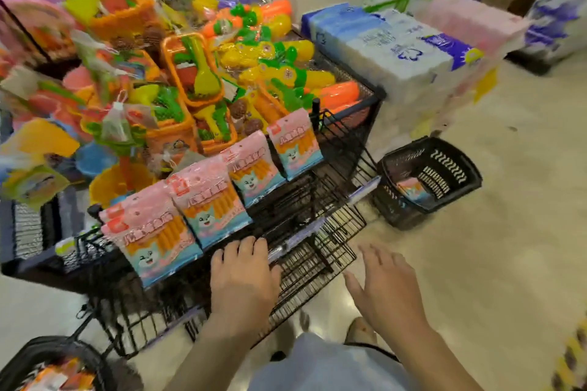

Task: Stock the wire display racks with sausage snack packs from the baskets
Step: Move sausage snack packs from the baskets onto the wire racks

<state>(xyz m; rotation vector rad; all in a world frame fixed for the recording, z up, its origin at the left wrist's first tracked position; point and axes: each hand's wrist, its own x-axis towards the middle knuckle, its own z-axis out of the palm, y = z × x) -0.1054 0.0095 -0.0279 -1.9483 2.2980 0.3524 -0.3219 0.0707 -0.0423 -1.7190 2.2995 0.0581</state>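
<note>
At the lower centre of the frame my left hand [243,286] lies flat, fingers spread, on the black wire rack [317,251], holding nothing. My right hand [386,292] hovers open and empty beside it. Pink sausage snack packs [209,200] stand in a row across the rack's upper tier; one more lies in the black basket [444,168] at right.

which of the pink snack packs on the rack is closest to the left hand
The nearest pink-and-blue sausage snack pack at the row's left end, lowest in view; it sits just beside the left hand, while the others stand farther up the black wire rack.
</note>
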